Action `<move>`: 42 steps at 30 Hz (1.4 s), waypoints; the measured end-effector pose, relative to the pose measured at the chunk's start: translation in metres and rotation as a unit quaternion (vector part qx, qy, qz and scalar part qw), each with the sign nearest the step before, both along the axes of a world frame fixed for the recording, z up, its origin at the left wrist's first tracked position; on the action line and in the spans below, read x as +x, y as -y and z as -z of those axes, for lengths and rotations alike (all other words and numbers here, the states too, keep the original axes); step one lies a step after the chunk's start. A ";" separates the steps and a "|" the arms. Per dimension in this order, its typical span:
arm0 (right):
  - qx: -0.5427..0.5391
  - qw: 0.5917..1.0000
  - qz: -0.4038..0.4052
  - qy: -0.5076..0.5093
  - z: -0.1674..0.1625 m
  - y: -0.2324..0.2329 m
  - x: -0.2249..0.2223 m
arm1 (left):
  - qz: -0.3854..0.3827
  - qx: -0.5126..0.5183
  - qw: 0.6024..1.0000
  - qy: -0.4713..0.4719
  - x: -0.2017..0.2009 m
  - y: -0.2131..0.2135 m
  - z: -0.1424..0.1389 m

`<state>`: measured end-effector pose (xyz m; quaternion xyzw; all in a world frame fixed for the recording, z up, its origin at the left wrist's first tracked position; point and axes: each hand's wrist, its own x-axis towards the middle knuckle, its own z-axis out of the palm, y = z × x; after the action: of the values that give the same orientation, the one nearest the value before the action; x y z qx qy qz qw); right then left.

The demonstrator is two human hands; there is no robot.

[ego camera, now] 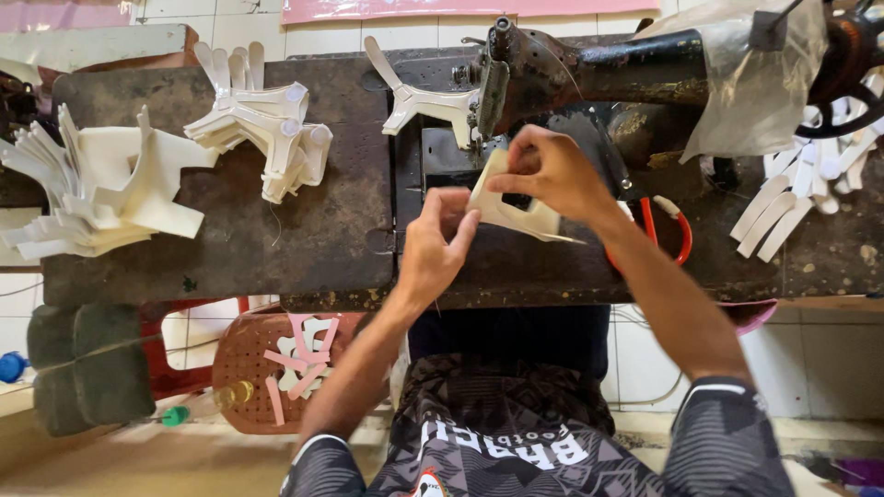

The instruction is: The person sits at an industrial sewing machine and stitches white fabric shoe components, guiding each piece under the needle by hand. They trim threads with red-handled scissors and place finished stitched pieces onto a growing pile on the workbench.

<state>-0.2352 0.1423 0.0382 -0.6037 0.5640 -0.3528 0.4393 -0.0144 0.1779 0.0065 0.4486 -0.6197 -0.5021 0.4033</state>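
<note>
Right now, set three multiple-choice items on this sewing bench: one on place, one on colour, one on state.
1. Where do the two stacks of cream cut pieces lie?
A. left part of the dark worn table
B. on the floor
C. on the person's lap

2. What colour are the scissor handles?
A. blue
B. red
C. green

3. How is the cream flat piece held?
A. it lies untouched
B. by one hand
C. by the left hand and the right hand

Answers: 1 A, both stacks sit left of the black old sewing machine; 2 B, red loops show beside the right wrist; 3 C, both hands' fingers pinch it.
</note>
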 end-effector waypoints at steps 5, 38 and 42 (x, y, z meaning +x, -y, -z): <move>-0.051 0.992 -0.055 -0.099 0.017 0.027 0.003 | 0.138 -0.384 0.865 0.292 0.020 0.035 -0.008; -0.259 0.955 -0.027 0.140 0.046 0.079 -0.048 | 0.172 -0.423 0.862 0.223 0.003 0.067 -0.012; -0.180 0.885 -0.102 0.417 0.041 0.082 -0.039 | 0.161 -0.406 0.873 0.216 0.001 0.071 -0.012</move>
<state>-0.2743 0.0604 -0.0026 -0.5237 0.1913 -0.6206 0.5513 -0.0136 0.1067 0.0183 0.2366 -0.9045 -0.1550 0.3191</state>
